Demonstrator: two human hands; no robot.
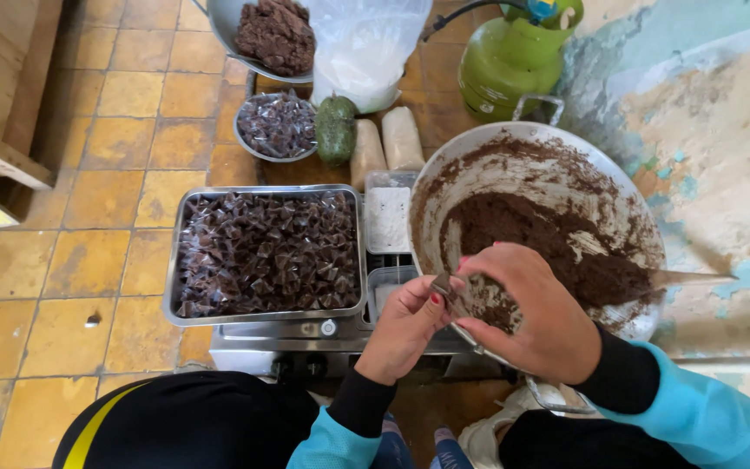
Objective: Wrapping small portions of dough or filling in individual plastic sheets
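Worn ochre floor tiles (123,113) spread under a low steel stove (305,343), with a flaking pale wall on the right. On the stove's left side sat a rectangular steel tray (175,260) heaped with small dark sweets wrapped in clear plastic (266,247). To its right stood a wide round metal pan (618,195) smeared with sticky dark brown paste (523,234), a wooden handle (696,278) poking out over its right rim. Farther off lay a small round steel bowl (245,143) of more wrapped sweets, a metal dish (223,26) of brown lumps, a white plastic bag (362,48), a green avocado (335,130), two pale wrapped rolls (384,143) and a green gas cylinder (509,65).

Over the pan's near rim the left hand (405,326) pinched a small clear wrapper holding a bit of brown paste (444,285) between thumb and fingertips. The right hand (531,308) curled over it from the right, fingers closed onto the same piece, so the little wrapped piece sat between both hands.
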